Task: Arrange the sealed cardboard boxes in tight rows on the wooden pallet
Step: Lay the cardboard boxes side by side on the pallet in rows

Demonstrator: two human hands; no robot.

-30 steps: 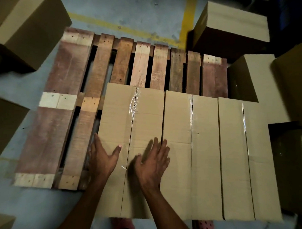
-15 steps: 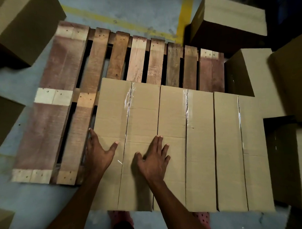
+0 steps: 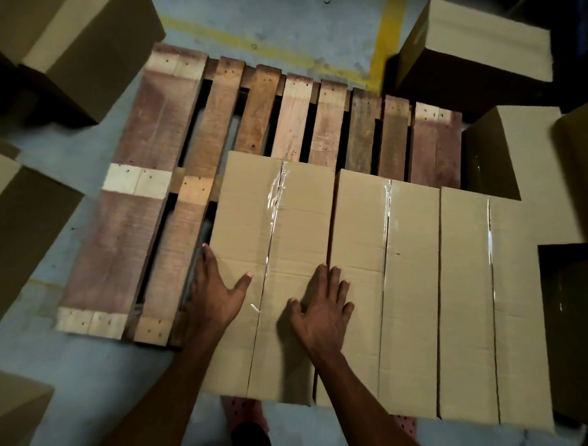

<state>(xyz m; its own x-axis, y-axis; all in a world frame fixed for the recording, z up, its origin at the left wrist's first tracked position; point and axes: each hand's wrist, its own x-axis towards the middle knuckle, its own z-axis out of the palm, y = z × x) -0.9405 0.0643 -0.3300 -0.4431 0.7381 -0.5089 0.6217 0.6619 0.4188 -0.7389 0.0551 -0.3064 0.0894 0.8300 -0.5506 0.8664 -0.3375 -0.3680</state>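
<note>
Concrete floor (image 3: 252, 27), wooden pallet (image 3: 196, 132). Three sealed boxes in near row. Left hand (image 3: 215, 289) flat at leftmost box (image 3: 274, 273) left edge; right hand (image 3: 322, 308) flat on top. Risk: gap beside middle box (image 3: 385, 286) persists; near ends overhang pallet, tipping likely.

I see matt brown cardboard boxes (image 3: 354, 270) sealed with glossy clear tape (image 3: 277, 203) that wrinkles at centre frame. The pallet (image 3: 145, 201) at left is rough, worn reddish wood with paler bare patches. The floor (image 3: 90, 356) looks like dull grey concrete.
</note>
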